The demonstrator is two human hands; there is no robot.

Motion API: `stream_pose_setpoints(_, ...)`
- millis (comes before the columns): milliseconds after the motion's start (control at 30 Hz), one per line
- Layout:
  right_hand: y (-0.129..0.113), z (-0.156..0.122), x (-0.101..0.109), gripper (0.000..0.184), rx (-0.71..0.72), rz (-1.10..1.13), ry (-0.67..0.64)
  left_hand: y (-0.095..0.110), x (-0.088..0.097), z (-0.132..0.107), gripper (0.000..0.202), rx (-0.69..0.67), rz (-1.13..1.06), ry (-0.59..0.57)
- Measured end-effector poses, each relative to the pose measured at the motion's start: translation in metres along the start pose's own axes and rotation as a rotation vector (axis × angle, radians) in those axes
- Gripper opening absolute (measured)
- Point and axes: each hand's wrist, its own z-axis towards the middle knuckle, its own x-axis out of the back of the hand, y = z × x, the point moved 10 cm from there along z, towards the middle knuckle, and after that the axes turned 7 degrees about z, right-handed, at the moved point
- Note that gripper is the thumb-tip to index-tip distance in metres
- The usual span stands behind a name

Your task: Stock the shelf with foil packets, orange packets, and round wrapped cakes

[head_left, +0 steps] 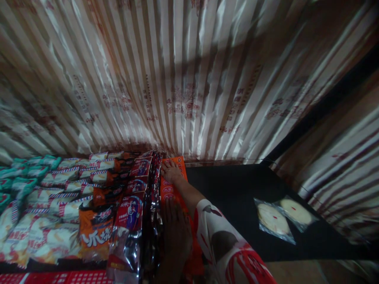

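Note:
My right hand [171, 172], at the end of a white, red and black patterned sleeve, lies flat on the far part of a bright orange printed pack [181, 164]. Nearer to me, my left hand [177, 227] rests on the same pack with its fingers stretched forward. It is in shadow, and its fingertips are partly dim. Just left of both hands stands a row of shiny dark red packets [128, 221], pressed closely side by side along the orange pack.
Further left are orange snack bags [96, 232], white snack bags [53, 236] and green packs [38, 167]. A red basket [85, 277] edges the front. On the black surface [225, 185] to the right lie two clear-wrapped round flat pieces [274, 219]. Striped plastic sheeting [183, 79] hangs behind.

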Motion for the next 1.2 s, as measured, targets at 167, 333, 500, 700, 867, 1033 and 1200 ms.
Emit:
stream_pose_setpoints(167,-0.002,0.001,0.001,0.055,0.011,0.015,0.028,-0.001,0.006,0.001,0.046,-0.004,-0.008,0.030)
stream_pose_setpoints(333,-0.002,-0.003,0.008,0.053,0.028,0.037,0.078,-0.002,0.010,0.002,0.041,0.018,-0.007,0.036)
stream_pose_setpoints(500,0.008,-0.021,0.030,0.051,0.025,0.119,0.232,-0.002,0.010,0.002,0.039,0.026,-0.042,0.031)
stream_pose_setpoints(700,0.051,-0.072,0.052,0.048,-0.053,0.308,0.538,-0.004,0.009,0.000,0.037,0.040,-0.070,0.068)
stream_pose_setpoints(867,0.087,-0.134,0.051,0.043,-0.093,0.455,0.712,-0.007,0.009,0.002,0.039,0.075,-0.096,0.041)
stream_pose_setpoints(1033,0.102,-0.192,0.047,0.037,-0.111,0.475,0.796,-0.005,0.013,0.005,0.042,0.068,-0.074,0.015)
stream_pose_setpoints(1200,0.102,-0.237,0.047,0.035,-0.103,0.476,0.795,-0.001,0.014,0.005,0.044,0.051,-0.029,0.008)
